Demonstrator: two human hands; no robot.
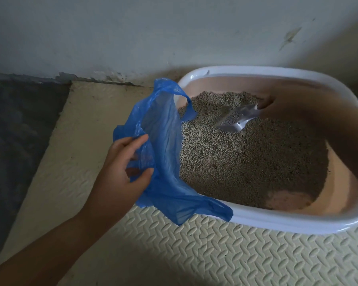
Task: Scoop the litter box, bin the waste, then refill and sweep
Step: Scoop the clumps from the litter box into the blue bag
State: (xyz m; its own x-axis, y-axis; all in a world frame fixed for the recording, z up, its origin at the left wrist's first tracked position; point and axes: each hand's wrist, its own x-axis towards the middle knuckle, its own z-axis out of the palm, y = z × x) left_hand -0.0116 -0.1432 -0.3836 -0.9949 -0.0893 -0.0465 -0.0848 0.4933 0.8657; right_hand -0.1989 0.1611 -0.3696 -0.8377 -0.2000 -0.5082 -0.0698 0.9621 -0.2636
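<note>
At 3 o'clock, grey litter [236, 166] in the white-rimmed pink litter box [277, 222] is dug into by a white slotted plastic scoop [237, 120], gripped by the right hand [283, 106]. At 9 o'clock a thin blue plastic bag [165, 137] is pinched by the left hand [122, 168]. Each load is probably best sifted first, bag mouth held wide.

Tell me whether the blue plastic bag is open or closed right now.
Open. The left hand grips one edge of the blue plastic bag, and its mouth gapes wide at the litter box rim, inside showing.
</note>
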